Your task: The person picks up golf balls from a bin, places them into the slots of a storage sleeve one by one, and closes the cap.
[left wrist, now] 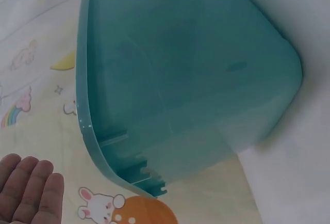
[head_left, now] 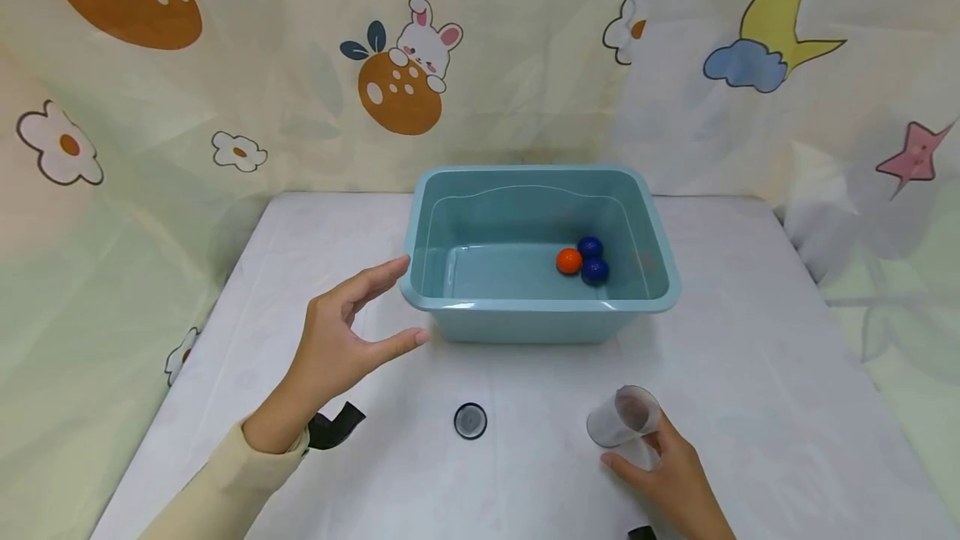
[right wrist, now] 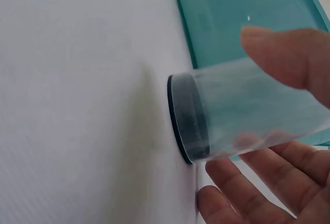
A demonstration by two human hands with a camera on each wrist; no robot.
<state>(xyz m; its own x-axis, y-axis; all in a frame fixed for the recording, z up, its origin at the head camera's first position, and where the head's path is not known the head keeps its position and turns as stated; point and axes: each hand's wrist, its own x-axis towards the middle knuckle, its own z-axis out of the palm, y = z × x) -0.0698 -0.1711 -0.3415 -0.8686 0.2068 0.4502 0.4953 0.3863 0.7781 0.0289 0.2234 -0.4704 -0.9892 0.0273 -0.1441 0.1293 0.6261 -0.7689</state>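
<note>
My left hand (head_left: 341,340) is raised at the left front corner of the light blue plastic basin (head_left: 525,325), thumb and fingers spread apart with nothing between them. Its straight fingers (left wrist: 31,198) also show in the left wrist view. On the right, my right hand (head_left: 671,473) holds a clear plastic cylinder (head_left: 611,423) between thumb and fingers. A dark-edged cap (right wrist: 180,121) covers the cylinder's lower end in the right wrist view; its upper end looks uncovered. A round, dark-rimmed lid (head_left: 470,421) lies flat on the table between the hands.
Inside the basin, toward its right side, sit an orange ball (head_left: 569,261) and two dark blue balls (head_left: 595,271). A black strap (head_left: 337,427) shows by the left wrist. The white-covered table (head_left: 420,473) meets a printed cloth backdrop (head_left: 517,65) behind the basin.
</note>
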